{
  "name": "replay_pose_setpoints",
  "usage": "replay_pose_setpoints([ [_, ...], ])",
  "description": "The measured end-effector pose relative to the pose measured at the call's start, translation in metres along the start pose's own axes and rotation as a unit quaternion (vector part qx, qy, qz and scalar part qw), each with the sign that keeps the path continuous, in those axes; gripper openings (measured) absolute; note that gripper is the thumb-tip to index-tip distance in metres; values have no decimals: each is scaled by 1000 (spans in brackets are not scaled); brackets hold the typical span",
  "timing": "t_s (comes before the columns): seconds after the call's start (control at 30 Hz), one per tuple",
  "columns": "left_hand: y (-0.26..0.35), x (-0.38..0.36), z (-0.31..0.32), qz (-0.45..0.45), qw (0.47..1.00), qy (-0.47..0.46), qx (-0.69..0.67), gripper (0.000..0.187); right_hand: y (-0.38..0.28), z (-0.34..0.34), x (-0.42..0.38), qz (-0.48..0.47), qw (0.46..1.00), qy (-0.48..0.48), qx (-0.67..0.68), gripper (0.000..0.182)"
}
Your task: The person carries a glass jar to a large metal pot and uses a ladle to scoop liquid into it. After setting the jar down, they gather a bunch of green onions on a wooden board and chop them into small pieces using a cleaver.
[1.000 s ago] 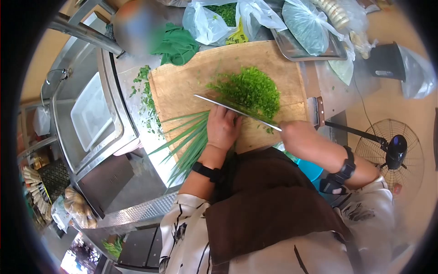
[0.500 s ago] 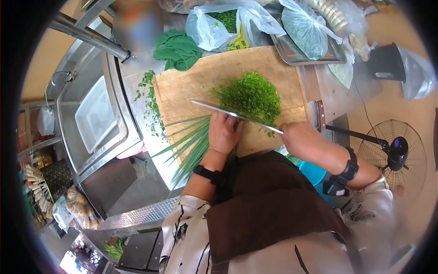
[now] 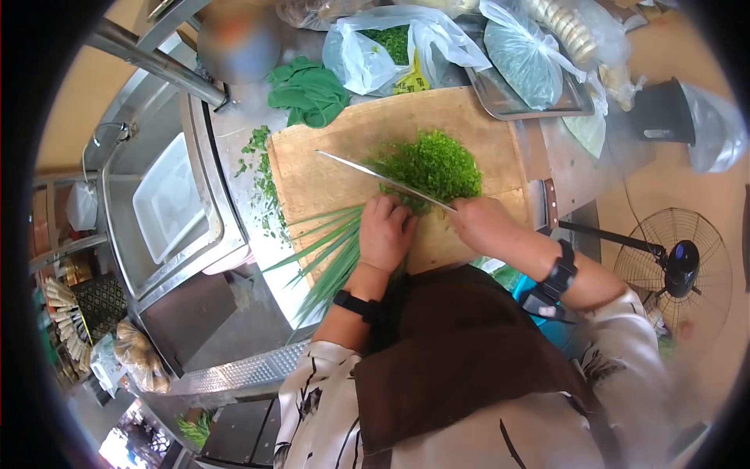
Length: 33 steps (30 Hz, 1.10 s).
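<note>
- A metal surface (image 3: 242, 121) carries a wooden cutting board (image 3: 312, 168), with leaf scraps (image 3: 266, 184) strewn along the board's left edge.
- Beyond the board are a green cloth (image 3: 308, 92), an open plastic bag (image 3: 355, 62) of greens and a metal tray (image 3: 508, 113) bearing a tied bag (image 3: 519, 62).
- Left stands a steel sink (image 3: 117, 184) with a white tub (image 3: 164, 203); right, a wire-caged fan (image 3: 683, 266).
- Long green leaves (image 3: 332, 246) lie on the board's near-left part, running beneath the left hand (image 3: 384, 234), its fingers curled down over them.
- The right hand (image 3: 488, 223) has its fingers wrapped round the handle end of a knife (image 3: 351, 162).
- The blade slants just past the left fingertips; whether they touch, I cannot tell.
- Chopped greens (image 3: 437, 164) are heaped beyond the blade.
</note>
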<state>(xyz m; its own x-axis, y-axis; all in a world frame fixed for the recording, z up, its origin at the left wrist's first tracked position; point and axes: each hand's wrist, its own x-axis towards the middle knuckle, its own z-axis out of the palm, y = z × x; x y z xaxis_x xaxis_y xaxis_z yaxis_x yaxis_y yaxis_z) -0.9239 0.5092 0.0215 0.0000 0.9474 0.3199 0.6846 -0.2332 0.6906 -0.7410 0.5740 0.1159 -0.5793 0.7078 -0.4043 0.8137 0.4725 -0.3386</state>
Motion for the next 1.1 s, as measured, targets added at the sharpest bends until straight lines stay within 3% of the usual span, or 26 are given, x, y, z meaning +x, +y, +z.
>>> replay_pose_setpoints([
  [0.17,-4,-1,4,31,999,36,8,15,-13,-39,-47,48,995,-89,-24,14],
  [0.3,-8,-2,9,24,999,43,-14,15,-11,-30,-41,70,988,-130,-50,14],
  [0.43,-5,-1,5,14,1000,21,-2,15,-2,21,6,18,998,-52,-7,17],
  [0.6,-2,-4,1,17,1000,10,24,15,-2,11,1,-6,1000,3,19,23],
  [0.83,-2,-4,4,28,999,32,11,17,-14,-41,-51,67,988,-129,-43,17],
  [1.0,-1,-4,1,10,1000,25,11,15,-10,-10,-19,57,992,-113,-16,13],
  [1.1,-4,-6,3,7,1000,14,18,14,-13,21,13,22,998,-53,6,14],
])
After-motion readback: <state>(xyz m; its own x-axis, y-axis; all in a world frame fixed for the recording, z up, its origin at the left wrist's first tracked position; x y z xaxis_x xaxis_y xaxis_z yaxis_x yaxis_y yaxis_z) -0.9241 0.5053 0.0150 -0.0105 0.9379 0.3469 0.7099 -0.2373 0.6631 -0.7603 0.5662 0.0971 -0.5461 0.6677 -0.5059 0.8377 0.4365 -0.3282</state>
